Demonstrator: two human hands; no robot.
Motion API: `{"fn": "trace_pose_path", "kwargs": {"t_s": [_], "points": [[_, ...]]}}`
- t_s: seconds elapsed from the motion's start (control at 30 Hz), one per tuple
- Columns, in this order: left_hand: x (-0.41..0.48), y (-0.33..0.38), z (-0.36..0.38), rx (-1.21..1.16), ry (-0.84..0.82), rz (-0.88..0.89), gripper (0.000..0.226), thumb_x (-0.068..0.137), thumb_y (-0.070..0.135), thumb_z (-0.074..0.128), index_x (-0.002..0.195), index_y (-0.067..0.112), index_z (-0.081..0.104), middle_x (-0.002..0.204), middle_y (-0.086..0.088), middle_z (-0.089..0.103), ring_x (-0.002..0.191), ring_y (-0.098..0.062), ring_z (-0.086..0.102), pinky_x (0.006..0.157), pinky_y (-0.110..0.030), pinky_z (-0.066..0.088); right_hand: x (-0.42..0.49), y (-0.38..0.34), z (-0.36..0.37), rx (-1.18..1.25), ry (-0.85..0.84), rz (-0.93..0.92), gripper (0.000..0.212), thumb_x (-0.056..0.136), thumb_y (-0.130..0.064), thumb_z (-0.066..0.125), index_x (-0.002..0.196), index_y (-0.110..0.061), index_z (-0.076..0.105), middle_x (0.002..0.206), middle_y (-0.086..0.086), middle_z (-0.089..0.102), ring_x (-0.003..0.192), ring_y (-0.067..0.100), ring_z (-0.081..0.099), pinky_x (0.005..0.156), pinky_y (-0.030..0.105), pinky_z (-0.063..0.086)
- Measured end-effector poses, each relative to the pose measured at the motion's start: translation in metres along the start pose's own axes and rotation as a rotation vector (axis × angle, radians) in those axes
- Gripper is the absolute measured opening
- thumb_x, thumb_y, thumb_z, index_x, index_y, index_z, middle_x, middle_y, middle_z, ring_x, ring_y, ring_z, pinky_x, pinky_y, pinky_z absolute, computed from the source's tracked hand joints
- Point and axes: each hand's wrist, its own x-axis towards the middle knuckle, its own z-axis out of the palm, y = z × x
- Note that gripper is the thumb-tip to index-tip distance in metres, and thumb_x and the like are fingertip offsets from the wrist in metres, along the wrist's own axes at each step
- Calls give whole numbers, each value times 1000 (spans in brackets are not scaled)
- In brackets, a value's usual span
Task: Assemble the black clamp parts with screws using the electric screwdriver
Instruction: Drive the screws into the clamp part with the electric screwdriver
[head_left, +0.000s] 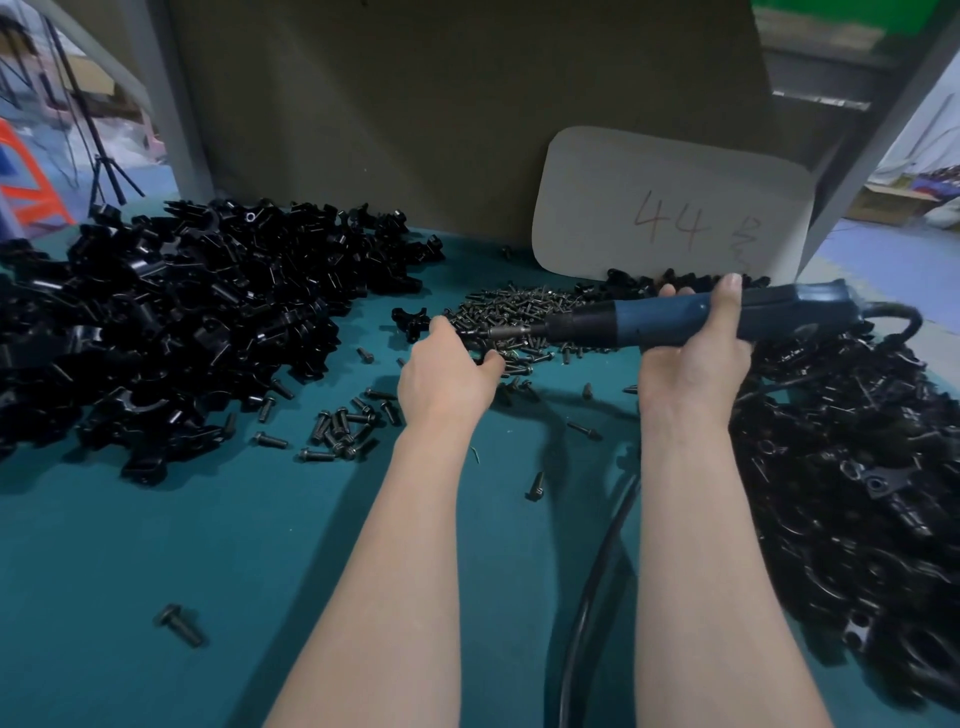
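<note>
While your right hand (696, 348) holds the electric screwdriver (660, 319) level above the bench (234, 571), fingers wrapped round its blue barrel and bit pointing left, your left hand (447, 374) reaches into the heap of screws (514, 306). I cannot tell whether its fingers pinch anything. The black clamp parts (171, 322) lie piled on the left and right.

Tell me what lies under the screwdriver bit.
A pile of loose screws on the teal table. The left hand covers the pile's near-left edge, so anything beneath it is hidden.
</note>
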Motion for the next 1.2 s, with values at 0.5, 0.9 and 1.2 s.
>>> {"fn": "trace_pose_path", "kwargs": {"t_s": [0.5,0.9,1.2], "points": [[2,-4,7,-18,66,-28,33,88,39,59,111,18,48,94,-7,70,91,-27,66,72,-35,48,2,1,-2,59,54,-24,16,95,-22,59,99,-17,44,95,4,54,73,12,61,68,23,55],[13,-9,-1,-836,140,-144,18,92,20,62,107,23,51,113,-6,63,97,-24,67,88,-36,55,9,-9,-6,-559,-62,275,91,84,6,62,149,-19,3,115,13,55,71,22,65,71,43,57],[9,-5,-1,-1088,-165,-204,20,91,15,65,111,13,61,91,-5,70,73,-11,70,66,-18,56,13,23,-15,-824,-160,300,103,83,5,66,151,-37,1,126,-1,46,95,20,58,96,46,47]]}}
